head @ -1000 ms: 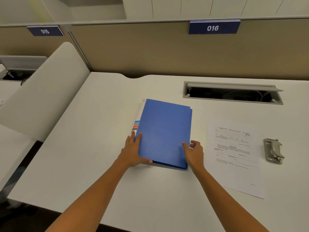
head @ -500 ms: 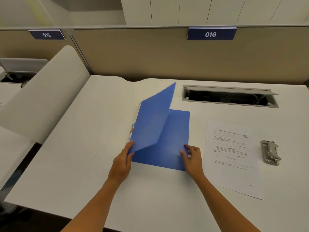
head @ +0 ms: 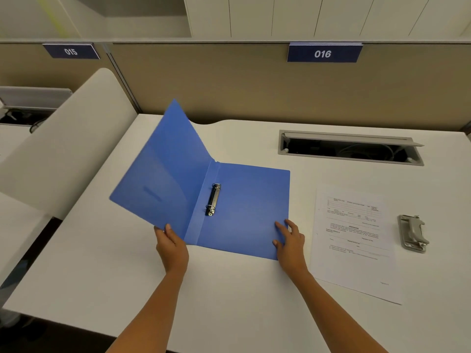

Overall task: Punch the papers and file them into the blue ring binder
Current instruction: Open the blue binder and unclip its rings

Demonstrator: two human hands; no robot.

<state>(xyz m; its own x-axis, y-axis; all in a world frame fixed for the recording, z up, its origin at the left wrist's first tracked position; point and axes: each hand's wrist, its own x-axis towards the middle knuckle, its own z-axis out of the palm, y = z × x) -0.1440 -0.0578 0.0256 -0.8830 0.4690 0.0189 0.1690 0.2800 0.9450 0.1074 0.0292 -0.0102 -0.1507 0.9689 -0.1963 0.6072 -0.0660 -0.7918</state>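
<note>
— Holding the front cover by its near edge, is that the left hand (head: pixel 172 247)?

— Yes. The thumb lies on top of the cover's lower corner, the fingers are hidden beneath, and the cover stands tilted up and leftward from the spine of the blue ring binder (head: pixel 244 207).

— And the right hand (head: pixel 290 242)?

— Fingers straight and a little spread, pressing flat on the back cover's near right corner. That cover lies flat on the white desk (head: pixel 229 289).

— Where are the rings?

— The ring mechanism (head: pixel 213 200) sits between the two hands, farther from the body, just beside the spine fold. The rings look closed, with nothing on them.

— What lies beyond the right hand?

— Just to its outer side, the papers (head: pixel 354 238) lie flat, their left edge near the binder's right edge but apart from it. Farther out still is the grey hole punch (head: pixel 413 233), clear of the sheet.

— Room to move?

— Bare desk runs from both wrists to the near edge. Ahead of the right hand, an open cable tray (head: pixel 349 146) breaks the surface. A white divider panel (head: pixel 66 149) rises outside the left hand.
</note>
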